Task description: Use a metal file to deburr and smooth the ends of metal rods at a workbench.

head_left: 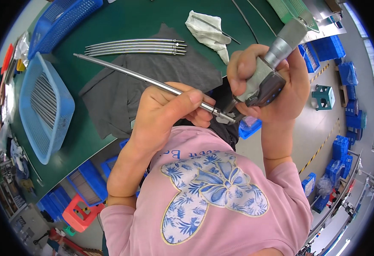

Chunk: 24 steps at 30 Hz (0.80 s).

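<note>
My left hand (165, 109) is closed round a long, thin steel rod (131, 73), which slants from the upper left down to the right. In my right hand (287, 91) is a digital micrometer (261, 81) with a silver thimble and a dark display housing. The rod's stepped lower end lies at the micrometer's jaws; whether both jaws touch it I cannot tell. Beyond my left hand, several similar steel rods (135, 47) lie side by side, partly on a dark grey cloth (114, 85).
The green table (88, 147) also bears a light blue basket (69, 104) of rods, a darker blue basket (63, 25), and a white rag (204, 27) with a thin rod on it. A green basket (287, 10) is at upper right. Stools and blue crates stand on the floor.
</note>
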Each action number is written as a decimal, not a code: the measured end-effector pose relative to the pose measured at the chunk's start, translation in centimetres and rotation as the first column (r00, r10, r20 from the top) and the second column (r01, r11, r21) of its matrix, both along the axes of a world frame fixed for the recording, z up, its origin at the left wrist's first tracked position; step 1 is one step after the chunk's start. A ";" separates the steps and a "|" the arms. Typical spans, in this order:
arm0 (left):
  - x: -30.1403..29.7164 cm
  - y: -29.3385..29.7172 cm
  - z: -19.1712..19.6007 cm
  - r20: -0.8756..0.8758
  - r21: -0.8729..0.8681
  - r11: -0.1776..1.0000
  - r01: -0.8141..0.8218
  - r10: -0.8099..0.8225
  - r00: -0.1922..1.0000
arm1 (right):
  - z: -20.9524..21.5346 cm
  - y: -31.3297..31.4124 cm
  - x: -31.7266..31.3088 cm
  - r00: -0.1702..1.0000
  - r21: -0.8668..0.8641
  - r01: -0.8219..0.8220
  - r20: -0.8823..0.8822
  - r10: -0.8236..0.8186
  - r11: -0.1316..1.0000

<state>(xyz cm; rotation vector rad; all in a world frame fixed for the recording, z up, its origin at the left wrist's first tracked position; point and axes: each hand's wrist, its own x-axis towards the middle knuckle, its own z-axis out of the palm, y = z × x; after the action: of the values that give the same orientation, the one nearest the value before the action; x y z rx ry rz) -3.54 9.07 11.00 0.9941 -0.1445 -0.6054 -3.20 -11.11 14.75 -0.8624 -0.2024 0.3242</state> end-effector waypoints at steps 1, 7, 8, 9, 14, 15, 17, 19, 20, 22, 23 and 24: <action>0.0 0.0 0.1 0.001 0.020 1.000 0.005 -0.005 1.000 | 0.1 0.1 0.0 1.000 -0.021 0.005 0.026 -0.005 1.000; 0.2 -0.4 0.2 -0.009 0.058 0.998 0.007 -0.007 1.000 | -0.1 -0.2 0.4 1.000 -0.073 -0.021 0.004 0.022 0.997; 0.2 -0.4 0.2 -0.010 0.057 0.998 0.007 -0.006 1.000 | -0.1 -0.3 0.5 0.999 -0.097 -0.034 -0.015 0.033 0.995; 0.2 -0.4 0.2 -0.018 0.053 0.999 0.013 -0.012 1.000 | -0.1 -0.3 0.5 0.999 -0.098 -0.034 -0.017 0.033 0.995; 0.2 -0.5 0.2 -0.009 0.074 0.997 0.021 -0.020 1.000 | 0.3 0.0 0.5 0.990 -0.041 -0.015 -0.141 0.009 0.999; 0.1 -0.5 0.3 -0.008 0.089 0.996 0.010 -0.009 1.000 | 0.1 -0.1 0.5 0.990 -0.042 -0.016 -0.143 0.010 0.999; 0.1 -0.6 0.3 -0.007 0.104 0.995 -0.001 0.001 1.000 | -0.2 -0.2 0.6 0.994 -0.011 -0.027 -0.106 0.025 1.000; 0.1 -0.7 0.4 -0.015 0.114 0.993 0.020 -0.018 1.000 | -0.4 -0.3 0.8 0.993 -0.032 -0.027 -0.114 0.023 0.999; 0.2 -0.7 0.4 -0.016 0.114 0.993 0.020 -0.018 1.000 | -0.4 -0.4 0.8 0.992 -0.052 -0.026 -0.122 0.019 0.998; 0.1 -0.8 0.5 -0.010 0.141 0.990 0.002 -0.001 1.000 | -0.1 -0.2 0.7 0.990 -0.053 -0.003 -0.144 -0.004 0.999; 0.1 -0.9 0.5 -0.012 0.141 0.990 0.003 -0.002 1.000 | -0.1 -0.1 0.7 0.986 -0.055 0.020 -0.165 -0.029 0.998; 0.1 -0.9 0.4 0.000 0.147 0.989 -0.004 0.004 1.000 | -0.1 -0.2 0.7 0.986 -0.055 0.021 -0.166 -0.030 0.998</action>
<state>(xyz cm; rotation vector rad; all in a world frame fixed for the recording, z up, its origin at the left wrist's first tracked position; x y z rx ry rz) -3.44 8.15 11.41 1.1370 -0.0981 -0.6188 -2.52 -11.27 14.61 -0.8851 -0.0276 0.3770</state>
